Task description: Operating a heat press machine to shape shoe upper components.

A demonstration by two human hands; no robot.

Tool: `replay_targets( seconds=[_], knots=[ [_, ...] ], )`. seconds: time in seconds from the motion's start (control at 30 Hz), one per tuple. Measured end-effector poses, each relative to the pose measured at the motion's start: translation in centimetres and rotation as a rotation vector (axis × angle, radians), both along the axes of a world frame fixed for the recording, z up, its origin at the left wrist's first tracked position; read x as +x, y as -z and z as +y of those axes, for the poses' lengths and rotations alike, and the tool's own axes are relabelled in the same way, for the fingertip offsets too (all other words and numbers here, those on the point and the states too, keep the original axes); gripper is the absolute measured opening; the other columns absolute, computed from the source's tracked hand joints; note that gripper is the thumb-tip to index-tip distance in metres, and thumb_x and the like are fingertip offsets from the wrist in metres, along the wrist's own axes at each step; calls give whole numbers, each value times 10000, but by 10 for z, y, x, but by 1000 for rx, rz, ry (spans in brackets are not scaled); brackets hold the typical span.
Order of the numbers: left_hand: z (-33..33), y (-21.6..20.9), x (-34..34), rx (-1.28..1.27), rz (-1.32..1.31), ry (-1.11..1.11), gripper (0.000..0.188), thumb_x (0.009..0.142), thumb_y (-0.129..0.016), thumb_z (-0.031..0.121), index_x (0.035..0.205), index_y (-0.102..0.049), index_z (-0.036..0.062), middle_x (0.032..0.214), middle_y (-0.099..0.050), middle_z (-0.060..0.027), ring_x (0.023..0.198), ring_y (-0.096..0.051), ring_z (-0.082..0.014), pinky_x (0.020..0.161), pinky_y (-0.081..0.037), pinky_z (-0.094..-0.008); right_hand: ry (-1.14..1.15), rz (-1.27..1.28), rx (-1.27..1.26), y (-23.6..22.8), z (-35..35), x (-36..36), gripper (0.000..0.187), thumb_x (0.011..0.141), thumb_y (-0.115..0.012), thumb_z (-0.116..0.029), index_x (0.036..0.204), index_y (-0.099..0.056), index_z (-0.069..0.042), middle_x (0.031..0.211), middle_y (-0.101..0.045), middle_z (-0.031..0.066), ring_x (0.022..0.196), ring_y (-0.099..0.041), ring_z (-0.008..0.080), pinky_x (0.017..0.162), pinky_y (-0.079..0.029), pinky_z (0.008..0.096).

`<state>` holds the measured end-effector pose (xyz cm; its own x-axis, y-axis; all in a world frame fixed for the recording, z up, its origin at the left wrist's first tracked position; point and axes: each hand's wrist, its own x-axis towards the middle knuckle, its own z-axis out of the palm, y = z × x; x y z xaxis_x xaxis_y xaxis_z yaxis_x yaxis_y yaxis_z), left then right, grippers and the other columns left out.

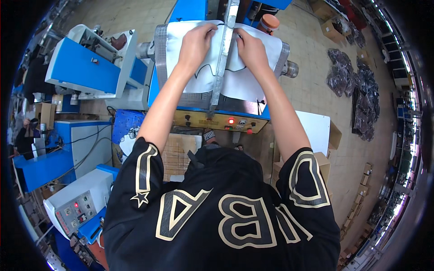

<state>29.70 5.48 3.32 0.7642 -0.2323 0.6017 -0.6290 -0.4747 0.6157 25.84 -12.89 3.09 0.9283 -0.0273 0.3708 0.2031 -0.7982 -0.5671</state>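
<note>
My left hand (196, 45) is over the left half of a white sheet (178, 40) on a blue machine, its fingers drawn together near the metal bar (223, 54). A short dark strip (220, 24) shows by those fingertips; whether they grip it is unclear. Across the bar, my right hand (252, 50) has its thumb and fingers pinched close over the sheet's right half. Something small and dark shows at these fingertips, too small to name. Thin dark curved lines (206, 66) run over the sheet below both hands.
An orange-lidded container (269, 22) stands behind the sheet at right. The machine's front panel (217, 122) carries a lit red button. Another blue and white machine (86, 61) stands at left. Dark plastic-wrapped bundles (340, 72) and cardboard boxes (337, 30) lie on the floor at right.
</note>
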Motion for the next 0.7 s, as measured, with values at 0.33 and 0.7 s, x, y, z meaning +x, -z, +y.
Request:
replay_targets(
  seconds=[0.33, 0.7],
  knots=[
    [-9, 9, 4, 553, -297, -83, 329, 774, -600, 62, 1097, -641, 17, 1182, -583, -169, 1156, -534, -316, 1013, -394, -466, 28, 78, -483, -2, 2, 3, 495, 765, -678, -234, 1232, -596, -91, 1366, -496, 163, 1248, -486, 283, 973, -398, 534],
    [-4, 29, 11, 773, -183, 33, 678, 768, -713, 169, 1327, -435, -95, 1335, -514, -240, 1303, -456, -345, 1117, -324, -412, -125, 276, -731, 4, 7, 15, 1073, 640, -785, -440, 1463, -269, 15, 1525, -299, 207, 1439, -254, 305, 1159, -169, 547]
  ],
)
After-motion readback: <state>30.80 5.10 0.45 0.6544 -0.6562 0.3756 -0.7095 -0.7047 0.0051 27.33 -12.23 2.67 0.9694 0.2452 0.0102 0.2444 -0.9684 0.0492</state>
